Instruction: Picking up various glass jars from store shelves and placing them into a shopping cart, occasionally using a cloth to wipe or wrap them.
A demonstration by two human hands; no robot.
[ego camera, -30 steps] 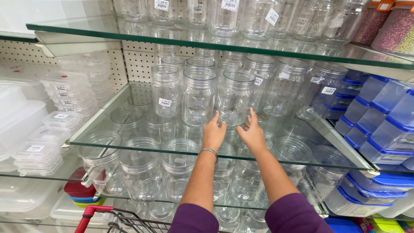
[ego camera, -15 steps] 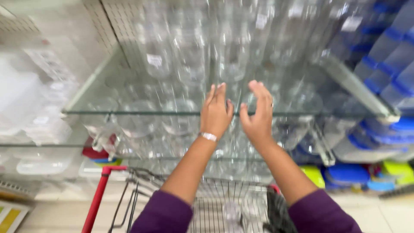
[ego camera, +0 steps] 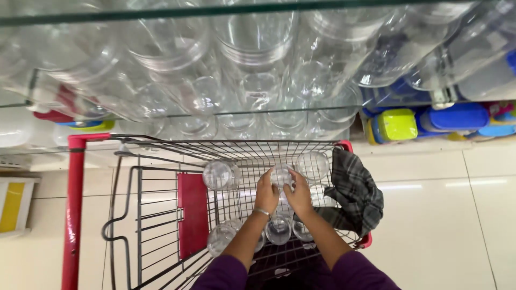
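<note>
Both arms reach down and forward into the wire shopping cart (ego camera: 161,215), purple sleeves pushed up to about the elbow, with a thin bracelet on the left wrist. The left hand (ego camera: 267,191) and right hand (ego camera: 299,195) sit side by side with palms facing each other, clamped around one clear glass jar (ego camera: 281,176). Fingers of both hands are curled closed on the jar's sides, left from the left, right from the right, thumbs up near the top, so only the jar's round top end pokes out between them.

The jar is inside the cart basket, toward the far end, roughly in the middle across its width. It looks upright, long axis running pretty much straight up at the camera, round end facing me. Can't tell if that end is a lid or an open mouth.

More clear jars stand in the basket: one to the left (ego camera: 219,174), one to the right (ego camera: 313,165), a few closer to me (ego camera: 278,231). A dark plaid cloth (ego camera: 352,193) hangs over the cart's right rim. Glass shelves (ego camera: 161,115) loaded with jars are just past the cart, and blue and yellow-green lidded containers (ego camera: 396,124) sit over to the right.
</note>
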